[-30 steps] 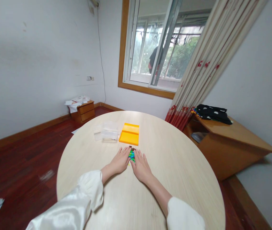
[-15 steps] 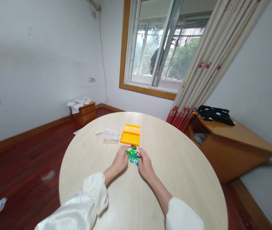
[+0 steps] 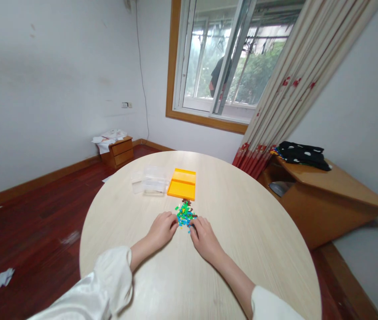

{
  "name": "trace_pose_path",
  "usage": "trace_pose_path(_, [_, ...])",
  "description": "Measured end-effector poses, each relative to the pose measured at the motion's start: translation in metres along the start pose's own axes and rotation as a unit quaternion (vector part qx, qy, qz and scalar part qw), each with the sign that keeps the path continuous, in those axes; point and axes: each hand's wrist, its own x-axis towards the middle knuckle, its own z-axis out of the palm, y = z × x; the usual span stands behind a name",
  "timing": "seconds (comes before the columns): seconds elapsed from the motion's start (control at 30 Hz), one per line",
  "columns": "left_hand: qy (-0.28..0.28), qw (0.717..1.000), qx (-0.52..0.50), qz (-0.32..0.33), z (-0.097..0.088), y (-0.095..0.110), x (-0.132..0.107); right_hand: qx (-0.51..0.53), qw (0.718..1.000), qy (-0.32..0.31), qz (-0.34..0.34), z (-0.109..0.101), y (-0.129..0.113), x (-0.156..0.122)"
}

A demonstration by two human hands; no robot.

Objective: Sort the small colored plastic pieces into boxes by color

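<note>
A small pile of tiny coloured pieces, green, blue, brown and yellow, lies on the round pale wooden table. My left hand rests palm down just left of the pile, fingers curled, fingertips at its near left edge. My right hand lies just right of it, fingertips touching the pile's near right edge. Neither hand visibly holds a piece. Beyond the pile sits a shallow orange tray, with a clear plastic box to its left.
A low wooden desk with dark spotted cloth stands at the right, beside a curtain. A small wooden drawer unit sits by the far wall. Paper scraps lie on the red floor. A person stands outside the window.
My hands have drawn back toward me and apart, uncovering the pile, which now lies more spread out. The camera view has shifted slightly.
</note>
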Motion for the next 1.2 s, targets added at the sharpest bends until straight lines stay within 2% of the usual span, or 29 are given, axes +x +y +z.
trace_pose_path(0.13, [0.031, 0.999, -0.010, -0.001, 0.011, 0.004, 0.020, 0.041, 0.999, 0.032, -0.002, 0.006, 0.002, 0.018])
trace_pose_path(0.3, [0.104, 0.994, -0.024, -0.006, 0.005, 0.004, 0.019, 0.060, 0.994, 0.083, 0.037, 0.001, 0.003, 0.020])
trace_pose_path(0.37, [0.089, 0.995, -0.039, -0.010, 0.000, 0.005, 0.013, 0.060, 0.994, 0.083, 0.032, -0.003, 0.001, 0.014])
trace_pose_path(0.43, [0.042, 0.998, -0.051, -0.005, -0.003, 0.007, 0.006, 0.057, 0.996, 0.067, 0.007, -0.008, -0.003, 0.005])
trace_pose_path(0.53, [-0.023, 0.999, -0.035, 0.026, -0.003, 0.008, -0.003, 0.052, 0.998, 0.007, -0.047, -0.014, -0.011, -0.009])
trace_pose_path(0.6, [-0.033, 0.999, -0.015, 0.036, 0.002, 0.008, -0.004, 0.043, 0.996, -0.037, -0.071, -0.014, -0.015, -0.013])
trace_pose_path(0.67, [-0.023, 0.999, 0.000, 0.031, 0.008, 0.007, 0.000, 0.032, 0.996, -0.049, -0.067, -0.013, -0.016, -0.012])
trace_pose_path(0.77, [-0.002, 1.000, 0.001, 0.026, 0.014, 0.006, 0.008, 0.019, 0.999, -0.030, -0.037, -0.009, -0.015, -0.006])
trace_pose_path(0.83, [0.019, 0.999, -0.012, 0.027, 0.012, 0.007, 0.011, 0.013, 0.999, -0.013, -0.034, -0.009, -0.013, -0.003])
trace_pose_path(0.93, [0.073, 0.997, -0.010, 0.027, -0.003, 0.011, 0.004, -0.008, 0.998, 0.039, -0.039, -0.021, -0.012, -0.007])
trace_pose_path(1.0, [0.087, 0.995, 0.012, 0.039, -0.017, 0.015, -0.011, -0.043, 0.995, 0.082, -0.034, -0.034, -0.015, -0.017])
trace_pose_path(1.07, [0.058, 0.995, 0.051, 0.067, -0.028, 0.018, -0.031, -0.087, 0.992, 0.081, -0.028, -0.047, -0.019, -0.033])
trace_pose_path(1.2, [-0.102, 0.982, 0.109, 0.118, -0.038, 0.019, -0.073, -0.165, 0.986, -0.008, -0.027, -0.059, -0.029, -0.072])
